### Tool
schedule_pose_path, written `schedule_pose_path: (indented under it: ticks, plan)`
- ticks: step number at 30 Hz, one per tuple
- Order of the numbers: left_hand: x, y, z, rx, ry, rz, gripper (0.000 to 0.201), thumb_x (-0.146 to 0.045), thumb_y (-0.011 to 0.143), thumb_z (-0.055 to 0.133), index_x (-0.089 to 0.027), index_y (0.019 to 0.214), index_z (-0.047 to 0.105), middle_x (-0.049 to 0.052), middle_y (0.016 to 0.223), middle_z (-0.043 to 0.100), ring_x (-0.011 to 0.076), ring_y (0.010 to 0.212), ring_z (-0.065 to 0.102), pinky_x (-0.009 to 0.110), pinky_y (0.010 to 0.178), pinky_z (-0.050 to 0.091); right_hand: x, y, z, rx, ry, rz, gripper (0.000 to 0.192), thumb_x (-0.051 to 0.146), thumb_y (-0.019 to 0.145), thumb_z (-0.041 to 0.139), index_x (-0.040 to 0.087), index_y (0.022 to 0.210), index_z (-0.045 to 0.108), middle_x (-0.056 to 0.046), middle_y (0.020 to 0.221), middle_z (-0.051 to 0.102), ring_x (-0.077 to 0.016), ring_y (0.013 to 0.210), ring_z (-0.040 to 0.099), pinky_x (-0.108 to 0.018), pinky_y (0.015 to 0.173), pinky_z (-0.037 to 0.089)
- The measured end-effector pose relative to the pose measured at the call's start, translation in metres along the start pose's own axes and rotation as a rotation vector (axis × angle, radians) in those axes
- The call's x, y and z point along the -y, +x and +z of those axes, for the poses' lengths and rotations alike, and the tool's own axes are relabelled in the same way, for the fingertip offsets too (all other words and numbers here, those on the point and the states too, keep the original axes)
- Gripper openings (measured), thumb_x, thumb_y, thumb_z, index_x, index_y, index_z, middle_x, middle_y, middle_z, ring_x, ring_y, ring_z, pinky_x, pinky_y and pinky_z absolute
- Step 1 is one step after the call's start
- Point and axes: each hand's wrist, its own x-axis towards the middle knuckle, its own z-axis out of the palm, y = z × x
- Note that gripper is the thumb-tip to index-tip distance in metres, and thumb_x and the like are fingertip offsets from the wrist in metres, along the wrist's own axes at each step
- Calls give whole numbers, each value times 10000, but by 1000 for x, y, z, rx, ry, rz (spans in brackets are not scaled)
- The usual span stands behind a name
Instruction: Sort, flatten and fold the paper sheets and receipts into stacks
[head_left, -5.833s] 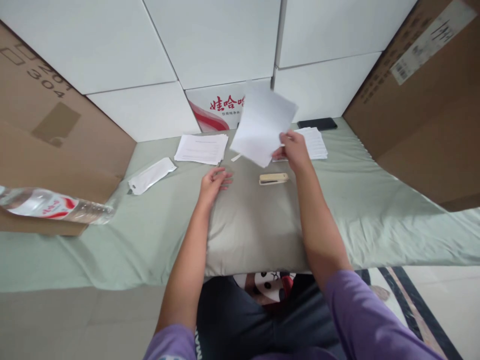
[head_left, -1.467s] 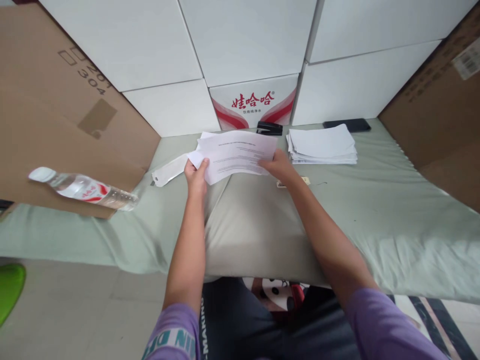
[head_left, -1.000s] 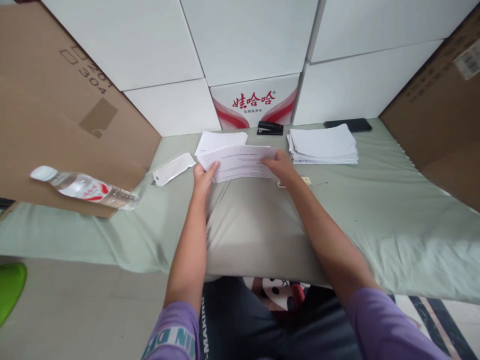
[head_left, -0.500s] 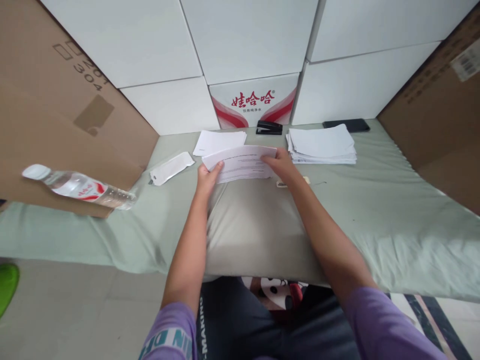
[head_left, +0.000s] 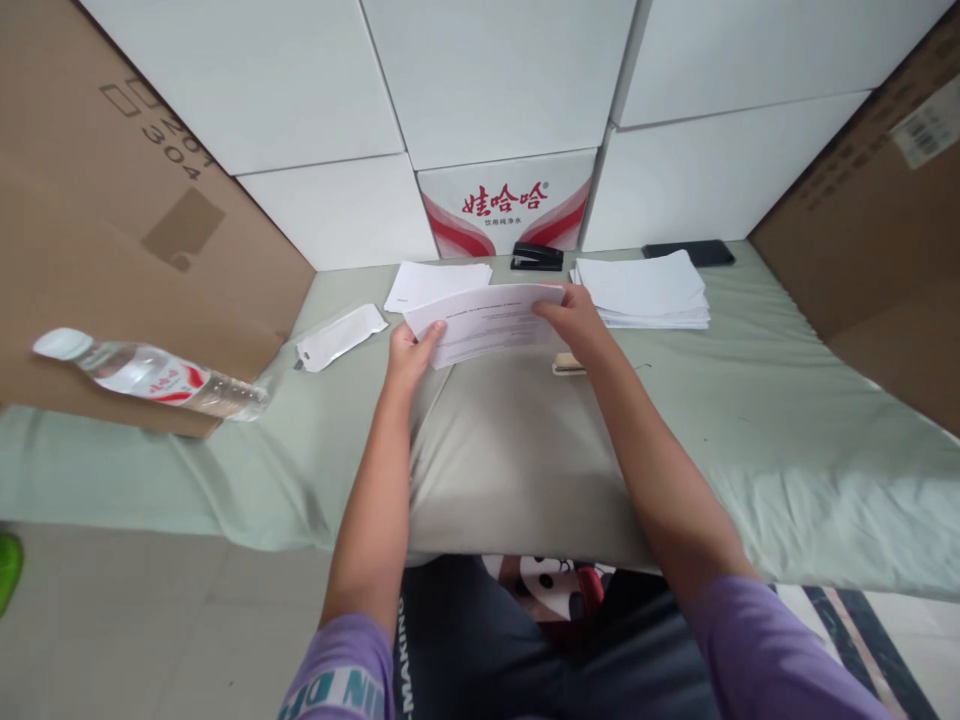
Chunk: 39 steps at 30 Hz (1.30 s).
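Since the earlier frames: both hands keep their grip on the printed sheets (head_left: 486, 322), which have tipped up a little at the right end compared with half a second ago; further back, the right hand alone held blank paper in the air.
Sheets: held over the far edge of the grey pillow (head_left: 510, 460), printed side up, long side running left to right.
Left hand (head_left: 409, 350): closed on the lower left corner of the sheets, thumb on top, fingers under.
Right hand (head_left: 574, 322): pinched on the right end of the sheets, fingers curled over the edge.
Open room: bare green bedsheet (head_left: 787, 420) to the right of the pillow, and more to the left as far as the water bottle (head_left: 150, 372).
Edges: white boxes and a red-printed carton (head_left: 510, 205) wall off the back; brown cardboard boxes (head_left: 112, 210) close in both sides.
Nearby, behind the sheets: a small paper stack (head_left: 435, 283), a black stapler (head_left: 537, 257), a thicker paper pile (head_left: 641, 288) and a dark phone (head_left: 688, 252).
Nearby, beside the hands: a beige stapler (head_left: 568, 364) just under the right wrist; a white pouch (head_left: 341, 336) left of the left hand.
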Motion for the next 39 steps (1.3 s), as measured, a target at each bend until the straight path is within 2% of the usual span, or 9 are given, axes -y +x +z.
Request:
schedule_pose_path:
  ticks: [3,8,12,19,24,30,33,36,39]
  plan:
    - [6,0,0,62,-2,-64,462,-554,666,858,-176,914,758,104,975,792,268,933,749,416,894,619,-10,2,1,6,-81,52,134,293,685,632,208,770,692,-8,742,669,-239,845,630,-417,878,516]
    - [11,1,0,60,14,-68,440,-529,727,814,-156,955,760,127,1057,786,284,991,742,433,934,602,-15,3,0,31,-132,17,150,263,714,586,197,787,700,-23,808,694,-239,865,641,-421,901,506]
    - [10,1,0,95,75,-147,466,-512,720,800,-128,979,756,135,1060,788,295,1020,737,437,970,576,-13,2,3,51,-234,103,147,225,694,585,174,769,701,-34,809,705,-244,837,640,-432,886,509]
    - [-2,3,-17,24,-27,-212,511,-489,678,819,-117,1019,740,138,1080,786,298,1096,716,406,1009,548,4,-8,11,219,-12,196,291,265,773,637,147,1017,742,-81,970,752,-222,901,668,-353,820,528]
    - [-20,3,-27,18,-159,-355,546,-460,545,885,-134,954,728,121,927,797,331,1032,736,397,895,599,21,-17,16,255,-23,164,263,260,840,628,149,1046,749,-71,990,758,-202,912,669,-323,836,518]
    - [-36,3,-34,-42,-166,-397,504,-519,567,852,-138,858,697,71,753,759,294,865,754,316,697,597,27,-52,18,248,4,226,246,241,915,549,162,1076,718,-49,941,751,-190,872,674,-280,732,525]
    - [-39,0,-37,71,-79,-506,483,-509,576,861,-138,835,693,42,688,728,221,672,718,247,525,518,12,-87,14,261,68,379,239,257,963,475,174,1068,673,-30,807,717,-154,638,633,-249,536,475]
    - [-42,-5,-35,353,91,-671,437,-484,625,851,-127,832,706,30,645,695,151,539,634,202,427,413,-5,-116,5,314,42,551,219,254,993,412,181,979,619,21,596,598,-125,409,484,-240,373,340]
    - [-46,-9,-29,599,264,-794,363,-444,685,817,-137,847,710,31,657,697,123,492,586,195,398,373,-12,-128,-4,337,-33,635,218,242,1004,398,183,899,580,36,556,540,-105,365,406,-238,341,272]
